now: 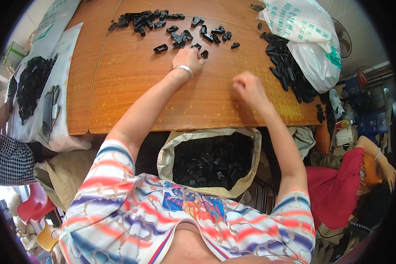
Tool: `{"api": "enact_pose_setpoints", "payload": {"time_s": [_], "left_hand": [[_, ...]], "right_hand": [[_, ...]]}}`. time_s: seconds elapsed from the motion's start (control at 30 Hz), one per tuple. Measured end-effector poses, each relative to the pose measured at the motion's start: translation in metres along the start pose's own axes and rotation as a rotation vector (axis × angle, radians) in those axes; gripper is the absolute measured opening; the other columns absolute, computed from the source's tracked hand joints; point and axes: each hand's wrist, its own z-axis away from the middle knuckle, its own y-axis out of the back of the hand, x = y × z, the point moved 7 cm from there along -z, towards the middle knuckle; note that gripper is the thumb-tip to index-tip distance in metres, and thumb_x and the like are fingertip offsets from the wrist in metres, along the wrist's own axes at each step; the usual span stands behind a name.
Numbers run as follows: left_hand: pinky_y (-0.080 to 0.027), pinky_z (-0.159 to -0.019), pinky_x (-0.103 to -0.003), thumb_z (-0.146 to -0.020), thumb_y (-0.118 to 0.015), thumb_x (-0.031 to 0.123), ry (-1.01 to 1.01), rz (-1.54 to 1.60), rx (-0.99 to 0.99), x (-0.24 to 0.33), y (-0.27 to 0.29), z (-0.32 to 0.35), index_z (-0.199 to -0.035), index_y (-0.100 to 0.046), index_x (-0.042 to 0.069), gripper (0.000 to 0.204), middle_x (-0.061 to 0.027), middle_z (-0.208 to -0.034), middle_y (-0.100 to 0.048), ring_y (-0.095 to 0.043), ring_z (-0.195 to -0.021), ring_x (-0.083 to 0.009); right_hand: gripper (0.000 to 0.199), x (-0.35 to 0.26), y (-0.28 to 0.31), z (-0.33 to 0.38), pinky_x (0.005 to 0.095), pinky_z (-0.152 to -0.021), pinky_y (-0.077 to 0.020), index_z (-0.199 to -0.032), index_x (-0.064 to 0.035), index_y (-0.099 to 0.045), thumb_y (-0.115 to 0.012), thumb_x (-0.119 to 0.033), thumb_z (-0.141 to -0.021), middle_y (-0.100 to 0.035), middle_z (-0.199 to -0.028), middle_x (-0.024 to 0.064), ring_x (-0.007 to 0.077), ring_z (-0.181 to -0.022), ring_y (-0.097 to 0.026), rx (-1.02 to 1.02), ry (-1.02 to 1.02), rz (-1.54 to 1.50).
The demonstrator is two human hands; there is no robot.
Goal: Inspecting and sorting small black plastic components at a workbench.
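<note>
My left hand [189, 60], with a white bracelet at its wrist, reaches far over the wooden table to the loose black plastic parts. Its fingers curl down, partly hidden by the back of the hand, and a small black plastic part [204, 54] shows at their edge. More black parts [179, 40] lie just beyond that hand. Farther right and nearer to me, my right hand [251, 90] hovers over the tabletop with curled fingers, somewhat blurred. Whatever they may hold cannot be made out.
A heap of black parts [147, 18] covers the table's far left. Long black pieces [284, 61] spill from a white plastic sack [301, 26] at right. Below the table edge, an open sack [165, 160] holds many black pieces. People sit at both sides.
</note>
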Motion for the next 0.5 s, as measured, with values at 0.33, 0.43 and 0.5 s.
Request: {"api": "enact_pose_setpoints", "payload": {"time_s": [0.33,0.43,0.5], "left_hand": [[-0.05,-0.078,-0.038,-0.073,-0.073,0.007,-0.598,-0.059,-0.023,0.017,0.011,0.077,-0.087,-0.057,0.007,0.022,-0.0093,-0.09,-0.06,-0.057,-0.091,-0.0292],[-0.049,-0.08,-0.037,-0.073,-0.074,0.008,-0.571,-0.032,-0.063,0.009,0.017,0.093,-0.094,-0.056,0.007,0.028,-0.0086,-0.093,-0.061,-0.058,-0.093,-0.0291],[-0.049,-0.081,-0.037,-0.072,-0.074,0.009,-0.58,0.008,-0.046,0.011,0.019,0.103,-0.098,-0.057,0.007,0.031,-0.0087,-0.095,-0.061,-0.057,-0.094,-0.0293]], "right_hand": [[0.015,0.083,-0.029,-0.135,0.045,-0.08,-0.0533,-0.094,-0.0052,-0.067,-0.054,-0.01,-0.088,-0.061,-0.104,0.0186,0.0358,-0.097,-0.064,-0.089,-0.031,0.598],[0.015,0.067,-0.03,-0.131,0.0438,-0.08,-0.0542,-0.095,-0.0033,-0.067,-0.06,-0.009,-0.083,-0.064,-0.101,0.0189,0.037,-0.091,-0.066,-0.092,-0.062,0.498],[0.013,0.072,-0.036,-0.109,0.0388,-0.069,-0.0542,-0.096,-0.0015,-0.065,-0.063,-0.009,-0.085,-0.065,-0.093,0.0145,0.0291,-0.077,-0.066,-0.045,-0.161,0.187]]}}
